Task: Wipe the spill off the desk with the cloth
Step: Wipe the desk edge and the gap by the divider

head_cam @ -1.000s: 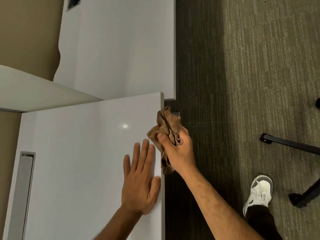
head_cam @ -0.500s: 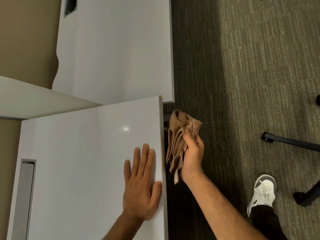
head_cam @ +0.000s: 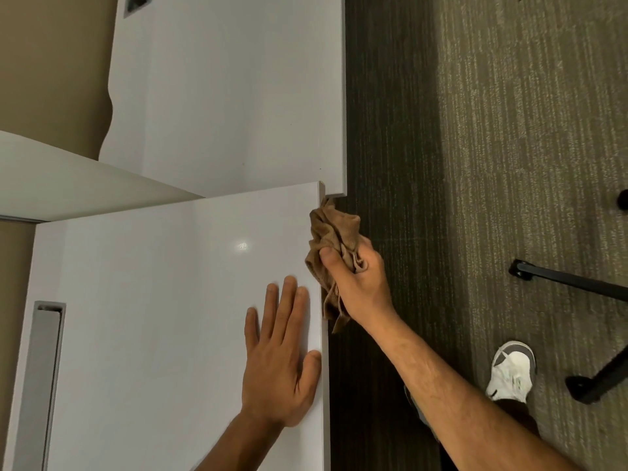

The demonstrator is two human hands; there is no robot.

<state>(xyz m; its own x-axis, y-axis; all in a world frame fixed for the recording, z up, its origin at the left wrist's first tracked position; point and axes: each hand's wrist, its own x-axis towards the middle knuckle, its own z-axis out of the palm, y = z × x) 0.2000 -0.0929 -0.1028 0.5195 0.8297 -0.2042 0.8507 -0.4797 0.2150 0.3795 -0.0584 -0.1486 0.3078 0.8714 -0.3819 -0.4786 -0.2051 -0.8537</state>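
— Two hands busy?
— Left hand (head_cam: 278, 362) lies flat on the desk (head_cam: 153, 300); right hand (head_cam: 360, 283) grips the cloth (head_cam: 331, 232) bunched at its edge.
— Risk?
— Wadded cloth could smear drips onto carpet (head_cam: 509, 164).

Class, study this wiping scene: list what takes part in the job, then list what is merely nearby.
Part of the job:
brown cloth
white desk
right hand, gripping the cloth at the desk's edge
left hand, flat on the desk

Merely nearby:
second white desk
black chair legs
white shoe
grey carpet
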